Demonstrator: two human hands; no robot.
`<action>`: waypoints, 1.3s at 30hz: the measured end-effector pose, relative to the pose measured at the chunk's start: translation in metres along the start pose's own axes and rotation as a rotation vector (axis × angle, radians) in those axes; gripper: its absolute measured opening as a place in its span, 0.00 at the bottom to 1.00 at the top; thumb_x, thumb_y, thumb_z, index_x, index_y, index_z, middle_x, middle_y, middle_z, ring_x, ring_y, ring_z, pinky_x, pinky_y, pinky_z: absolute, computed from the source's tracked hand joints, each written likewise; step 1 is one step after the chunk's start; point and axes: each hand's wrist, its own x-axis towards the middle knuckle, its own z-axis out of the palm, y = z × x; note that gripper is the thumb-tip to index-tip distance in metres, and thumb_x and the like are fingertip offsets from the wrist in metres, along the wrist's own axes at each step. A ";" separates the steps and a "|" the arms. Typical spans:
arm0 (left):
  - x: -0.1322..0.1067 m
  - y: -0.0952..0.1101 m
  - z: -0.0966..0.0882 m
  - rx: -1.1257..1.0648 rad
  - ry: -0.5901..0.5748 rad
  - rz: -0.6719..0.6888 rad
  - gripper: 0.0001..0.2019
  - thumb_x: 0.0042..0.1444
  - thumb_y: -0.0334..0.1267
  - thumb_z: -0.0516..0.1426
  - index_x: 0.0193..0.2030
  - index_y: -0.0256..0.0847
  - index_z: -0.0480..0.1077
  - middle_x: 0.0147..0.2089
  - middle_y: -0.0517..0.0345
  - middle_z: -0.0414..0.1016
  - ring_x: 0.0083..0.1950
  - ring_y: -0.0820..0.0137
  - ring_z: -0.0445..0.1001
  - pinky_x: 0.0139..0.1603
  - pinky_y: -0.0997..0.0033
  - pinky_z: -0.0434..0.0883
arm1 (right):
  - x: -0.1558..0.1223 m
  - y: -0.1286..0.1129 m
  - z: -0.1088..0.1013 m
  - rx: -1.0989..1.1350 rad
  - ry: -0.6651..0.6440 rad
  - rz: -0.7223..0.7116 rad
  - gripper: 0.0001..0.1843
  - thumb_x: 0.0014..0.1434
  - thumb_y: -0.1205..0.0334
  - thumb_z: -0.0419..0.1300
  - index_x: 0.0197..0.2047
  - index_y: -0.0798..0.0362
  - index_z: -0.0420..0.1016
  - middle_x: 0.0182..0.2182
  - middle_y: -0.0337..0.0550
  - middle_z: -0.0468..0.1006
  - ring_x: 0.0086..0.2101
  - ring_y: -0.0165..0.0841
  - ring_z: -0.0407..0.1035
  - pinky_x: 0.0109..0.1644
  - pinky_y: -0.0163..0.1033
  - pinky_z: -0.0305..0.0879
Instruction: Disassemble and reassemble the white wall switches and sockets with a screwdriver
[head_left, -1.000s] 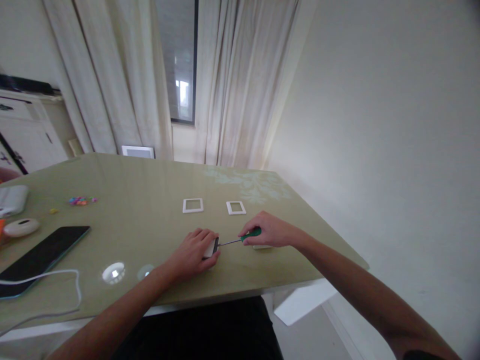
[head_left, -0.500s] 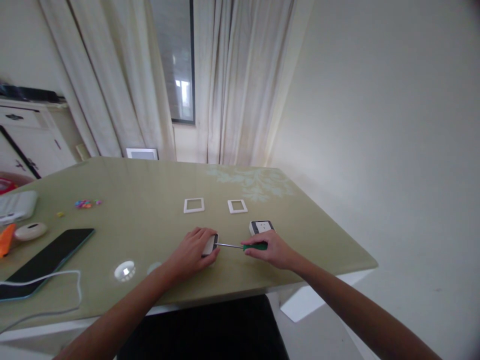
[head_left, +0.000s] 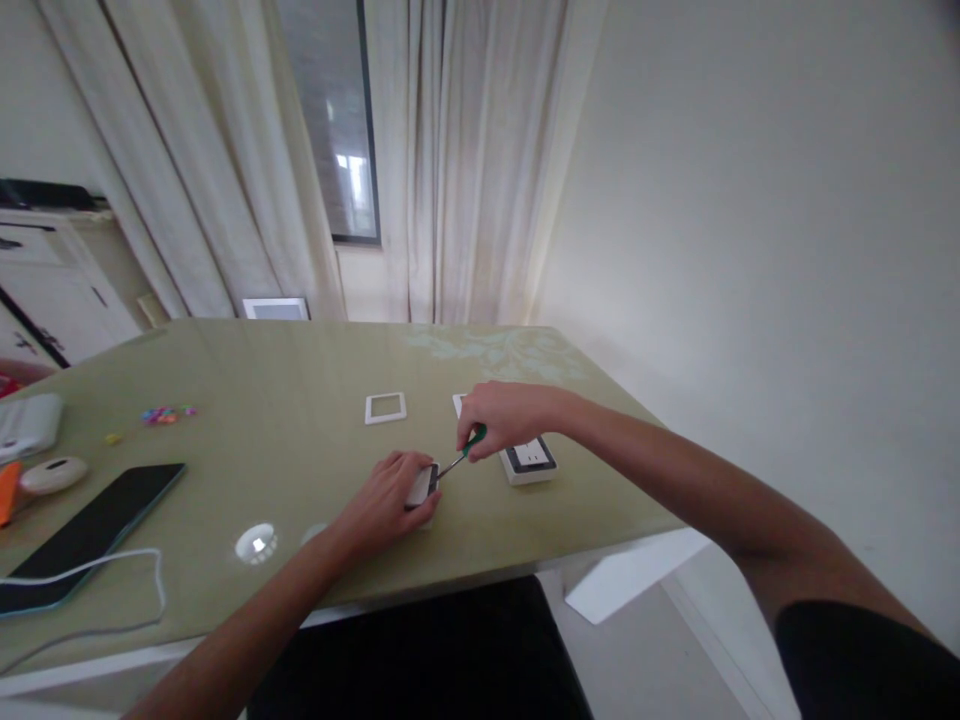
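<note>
On the table [head_left: 300,390], my left hand [head_left: 390,490] is closed around a white wall socket [head_left: 421,486] with a dark edge, partly covered by the fingers. My right hand [head_left: 504,415] grips a screwdriver [head_left: 453,465] by its green handle, mostly hidden in the fingers. The shaft slants down to the left, with its tip at the right edge of the held socket. Just below my right hand sits a second wall socket [head_left: 531,455] with slots in its white face. One white square frame [head_left: 385,397] lies beyond my left hand; another is mostly covered by my right hand.
At the left lie a black phone [head_left: 97,530], a white cable [head_left: 157,580], a white oval object [head_left: 54,475] and an orange object [head_left: 9,492]. Small colourful pieces [head_left: 166,414] are farther back. A wall [head_left: 750,250] borders the right side; curtains [head_left: 487,180] hang behind.
My right hand has risen and moved left, tilting the screwdriver from nearly level to a steep slant. More of the second socket shows. My left hand stays on its socket.
</note>
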 end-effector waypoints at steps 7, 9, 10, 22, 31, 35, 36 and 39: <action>0.003 0.003 -0.001 -0.013 0.009 0.002 0.13 0.69 0.46 0.57 0.55 0.43 0.69 0.52 0.46 0.81 0.56 0.50 0.78 0.61 0.47 0.74 | -0.027 0.025 0.029 0.185 0.068 0.100 0.15 0.60 0.57 0.74 0.48 0.54 0.91 0.30 0.42 0.88 0.30 0.31 0.73 0.37 0.35 0.62; 0.004 0.004 -0.002 -0.011 0.008 0.003 0.13 0.68 0.46 0.57 0.54 0.43 0.69 0.51 0.46 0.81 0.55 0.51 0.78 0.60 0.47 0.74 | -0.040 0.030 0.046 0.248 0.125 0.136 0.18 0.61 0.54 0.74 0.49 0.57 0.91 0.31 0.43 0.88 0.30 0.32 0.74 0.36 0.35 0.63; 0.003 0.004 -0.002 -0.009 0.007 0.002 0.12 0.68 0.46 0.57 0.54 0.43 0.69 0.51 0.46 0.81 0.54 0.51 0.78 0.60 0.47 0.74 | -0.046 0.032 0.054 0.279 0.153 0.148 0.18 0.62 0.53 0.74 0.49 0.57 0.91 0.33 0.44 0.89 0.32 0.33 0.75 0.37 0.35 0.64; 0.002 0.003 0.000 -0.029 0.021 -0.027 0.14 0.68 0.47 0.59 0.55 0.43 0.70 0.52 0.46 0.82 0.56 0.50 0.79 0.62 0.46 0.74 | -0.068 0.037 0.125 0.470 0.415 0.217 0.23 0.63 0.43 0.71 0.52 0.51 0.91 0.35 0.47 0.90 0.29 0.34 0.75 0.36 0.37 0.64; 0.001 0.007 0.005 -0.080 0.105 -0.094 0.25 0.63 0.53 0.65 0.61 0.43 0.69 0.59 0.43 0.80 0.61 0.48 0.79 0.65 0.45 0.75 | -0.079 0.023 0.157 0.584 0.523 0.316 0.20 0.63 0.44 0.71 0.53 0.46 0.90 0.44 0.46 0.91 0.40 0.41 0.84 0.46 0.42 0.74; 0.012 -0.020 -0.014 -0.088 0.176 -0.174 0.27 0.66 0.57 0.62 0.64 0.43 0.67 0.63 0.42 0.78 0.62 0.51 0.80 0.61 0.50 0.78 | -0.085 0.012 0.180 0.592 0.642 0.390 0.23 0.65 0.41 0.69 0.54 0.47 0.90 0.48 0.49 0.90 0.47 0.46 0.84 0.57 0.49 0.75; 0.017 -0.032 -0.021 -0.082 0.184 -0.197 0.27 0.67 0.58 0.60 0.64 0.42 0.67 0.64 0.42 0.78 0.62 0.52 0.80 0.60 0.51 0.79 | -0.086 0.011 0.184 0.594 0.666 0.404 0.24 0.65 0.39 0.68 0.54 0.47 0.90 0.48 0.49 0.90 0.48 0.47 0.84 0.59 0.51 0.74; 0.028 -0.072 -0.042 -0.023 0.165 -0.265 0.31 0.58 0.65 0.64 0.55 0.42 0.73 0.56 0.43 0.81 0.58 0.48 0.80 0.61 0.46 0.76 | -0.087 0.011 0.191 0.605 0.700 0.421 0.27 0.66 0.36 0.66 0.55 0.48 0.89 0.47 0.50 0.90 0.47 0.47 0.84 0.58 0.51 0.76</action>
